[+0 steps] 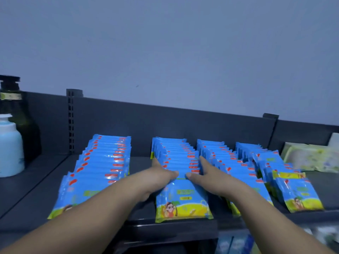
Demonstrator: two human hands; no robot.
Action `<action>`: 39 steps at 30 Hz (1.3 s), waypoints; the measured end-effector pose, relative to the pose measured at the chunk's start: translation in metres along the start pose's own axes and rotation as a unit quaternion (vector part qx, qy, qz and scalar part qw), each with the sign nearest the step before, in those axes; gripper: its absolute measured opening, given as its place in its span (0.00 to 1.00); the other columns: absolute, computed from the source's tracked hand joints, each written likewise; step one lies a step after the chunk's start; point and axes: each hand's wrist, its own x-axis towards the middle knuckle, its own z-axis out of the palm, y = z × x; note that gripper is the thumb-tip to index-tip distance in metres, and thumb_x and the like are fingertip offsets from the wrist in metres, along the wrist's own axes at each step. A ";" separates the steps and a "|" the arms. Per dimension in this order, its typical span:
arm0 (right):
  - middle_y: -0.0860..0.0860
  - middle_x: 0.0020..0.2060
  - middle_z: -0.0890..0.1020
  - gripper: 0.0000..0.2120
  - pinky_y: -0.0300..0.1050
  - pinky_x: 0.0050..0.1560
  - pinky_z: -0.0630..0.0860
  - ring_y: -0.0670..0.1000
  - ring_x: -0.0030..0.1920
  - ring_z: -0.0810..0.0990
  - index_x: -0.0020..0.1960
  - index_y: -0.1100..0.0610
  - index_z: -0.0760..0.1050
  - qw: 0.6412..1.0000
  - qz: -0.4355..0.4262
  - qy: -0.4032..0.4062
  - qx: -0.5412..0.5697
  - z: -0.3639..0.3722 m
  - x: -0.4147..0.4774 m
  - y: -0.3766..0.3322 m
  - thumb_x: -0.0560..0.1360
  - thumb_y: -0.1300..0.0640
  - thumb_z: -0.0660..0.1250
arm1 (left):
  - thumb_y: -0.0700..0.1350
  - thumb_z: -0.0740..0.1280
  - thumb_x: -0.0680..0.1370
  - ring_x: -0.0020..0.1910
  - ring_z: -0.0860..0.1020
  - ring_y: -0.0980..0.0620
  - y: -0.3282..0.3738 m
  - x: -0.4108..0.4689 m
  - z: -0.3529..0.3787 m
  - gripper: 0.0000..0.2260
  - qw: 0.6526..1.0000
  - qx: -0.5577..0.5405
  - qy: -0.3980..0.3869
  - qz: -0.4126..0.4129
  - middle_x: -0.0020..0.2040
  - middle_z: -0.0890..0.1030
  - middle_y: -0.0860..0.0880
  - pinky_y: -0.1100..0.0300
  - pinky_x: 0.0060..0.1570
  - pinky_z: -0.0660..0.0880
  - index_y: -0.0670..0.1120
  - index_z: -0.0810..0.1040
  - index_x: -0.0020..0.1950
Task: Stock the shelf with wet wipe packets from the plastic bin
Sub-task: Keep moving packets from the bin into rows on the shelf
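Blue and yellow wet wipe packets stand in several rows on a dark grey shelf (36, 189). My left hand (157, 177) lies along the left side of the second row (180, 156) with its fingers straight. On the row's right side my right hand (203, 173) does the same. Both thumbs rest on top of the row's front packet (183, 204), which leans towards me at the shelf's front edge. A longer row (102, 162) runs on the left. Two more rows (229, 162) stand on the right, with untidy packets (297, 195) at the far right. The plastic bin is out of view.
A pale blue bottle (10, 149) and a dark pump bottle (12, 99) stand at the shelf's left end. Pale green packs (311, 158) lie at the back right. The shelf's back panel (146, 121) rises behind the rows. Blue goods (234, 242) show on a lower shelf.
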 end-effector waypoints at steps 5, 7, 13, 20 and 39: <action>0.33 0.46 0.74 0.15 0.25 0.41 0.69 0.33 0.45 0.73 0.59 0.41 0.60 0.998 -0.024 -0.050 0.040 -0.002 0.010 0.016 0.79 0.51 0.64 | 0.49 0.72 0.69 0.50 0.82 0.48 0.001 0.004 0.016 0.29 0.999 -0.018 0.035 -0.029 0.53 0.81 0.48 0.51 0.54 0.78 0.50 0.63 0.66; 0.37 0.49 0.75 0.15 0.22 0.37 0.68 0.34 0.44 0.72 0.60 0.42 0.60 0.998 -0.031 -0.045 0.043 -0.011 0.015 0.016 0.79 0.52 0.63 | 0.50 0.71 0.73 0.45 0.81 0.52 0.003 0.007 0.016 0.24 0.998 -0.031 0.055 -0.023 0.49 0.80 0.51 0.58 0.45 0.79 0.49 0.63 0.63; 0.46 0.55 0.73 0.26 0.38 0.55 0.67 0.44 0.51 0.72 0.71 0.56 0.60 0.995 -0.027 -0.019 0.093 -0.026 0.054 0.014 0.79 0.46 0.61 | 0.54 0.60 0.81 0.34 0.73 0.56 0.022 0.011 0.016 0.25 0.990 -0.058 0.126 -0.006 0.41 0.72 0.54 0.62 0.30 0.69 0.49 0.56 0.74; 0.46 0.56 0.78 0.20 0.46 0.57 0.76 0.47 0.52 0.79 0.64 0.53 0.66 0.994 -0.035 -0.038 0.099 -0.023 0.091 0.014 0.78 0.44 0.61 | 0.62 0.61 0.76 0.63 0.73 0.51 0.029 0.056 -0.015 0.36 0.988 -0.070 0.130 -0.052 0.70 0.68 0.53 0.54 0.65 0.67 0.52 0.49 0.78; 0.49 0.51 0.83 0.40 0.48 0.51 0.81 0.49 0.46 0.85 0.69 0.53 0.64 0.984 0.059 -0.109 0.130 -0.020 0.183 0.007 0.64 0.34 0.69 | 0.60 0.58 0.80 0.34 0.81 0.48 0.040 0.149 -0.029 0.21 0.987 -0.061 0.111 -0.096 0.35 0.84 0.46 0.57 0.37 0.77 0.43 0.77 0.55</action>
